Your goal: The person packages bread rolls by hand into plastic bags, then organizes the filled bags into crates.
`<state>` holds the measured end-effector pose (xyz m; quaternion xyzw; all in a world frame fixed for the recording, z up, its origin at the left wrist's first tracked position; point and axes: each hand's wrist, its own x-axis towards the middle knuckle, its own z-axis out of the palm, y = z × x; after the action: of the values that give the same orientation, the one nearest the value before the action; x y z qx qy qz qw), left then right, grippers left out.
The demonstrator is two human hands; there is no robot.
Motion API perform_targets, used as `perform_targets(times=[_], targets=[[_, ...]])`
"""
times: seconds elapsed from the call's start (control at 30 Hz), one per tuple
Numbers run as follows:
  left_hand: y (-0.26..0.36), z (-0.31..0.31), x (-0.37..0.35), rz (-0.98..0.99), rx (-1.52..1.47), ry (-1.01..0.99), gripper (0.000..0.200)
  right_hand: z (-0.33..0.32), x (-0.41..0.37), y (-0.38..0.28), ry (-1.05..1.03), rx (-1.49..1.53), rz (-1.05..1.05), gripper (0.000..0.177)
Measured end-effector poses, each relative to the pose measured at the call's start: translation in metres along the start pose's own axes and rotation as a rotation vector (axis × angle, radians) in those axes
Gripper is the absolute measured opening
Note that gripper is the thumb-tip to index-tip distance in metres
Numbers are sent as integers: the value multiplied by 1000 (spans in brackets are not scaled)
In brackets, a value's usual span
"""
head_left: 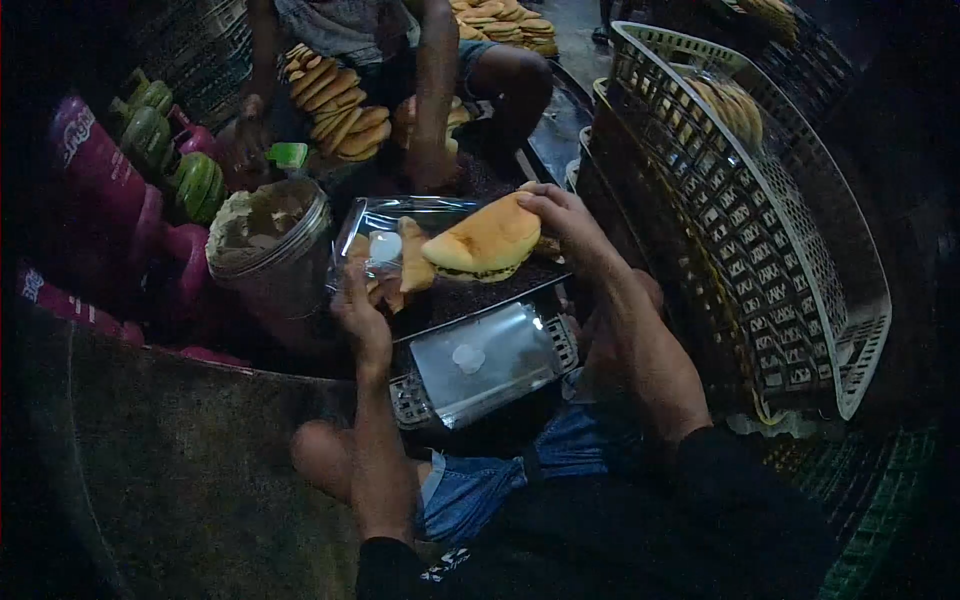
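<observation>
A folded golden bread (485,238) with dark filling along its lower edge is gripped at its upper right by my right hand (560,222). My left hand (362,315) pinches the lower left of a clear plastic bag (385,215) with a round white label. Torn-looking bread pieces (413,258) show at the bag, left of the folded bread. Below both hands, a stack of clear bags (480,362) with a white round mark rests on a small crate (411,402) near my lap.
A bucket of pale spread (268,235) stands at the left, beside pink and green packages (198,185). Tall plastic crates (745,240) holding bread rise at the right. Across from me sits another person (432,90), with piled bread (335,100) near their legs.
</observation>
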<state>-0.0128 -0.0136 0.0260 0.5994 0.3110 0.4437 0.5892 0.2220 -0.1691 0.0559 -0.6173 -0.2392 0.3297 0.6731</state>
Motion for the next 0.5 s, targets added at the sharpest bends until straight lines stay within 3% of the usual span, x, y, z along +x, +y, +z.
perform_targets(times=[0.03,0.17,0.27,0.5], targets=[[-3,-4,5,-2,-47,175,41,-5,-1,-6,51,-51,-60,34],[-10,-44,28,-135,-368,350,35,-28,4,-10,147,-28,-130,29],[-32,-64,35,-216,-486,283,33,-26,1,-8,100,-68,-105,23],[-30,-45,25,-235,-560,255,32,-7,-10,-44,62,26,-147,22]])
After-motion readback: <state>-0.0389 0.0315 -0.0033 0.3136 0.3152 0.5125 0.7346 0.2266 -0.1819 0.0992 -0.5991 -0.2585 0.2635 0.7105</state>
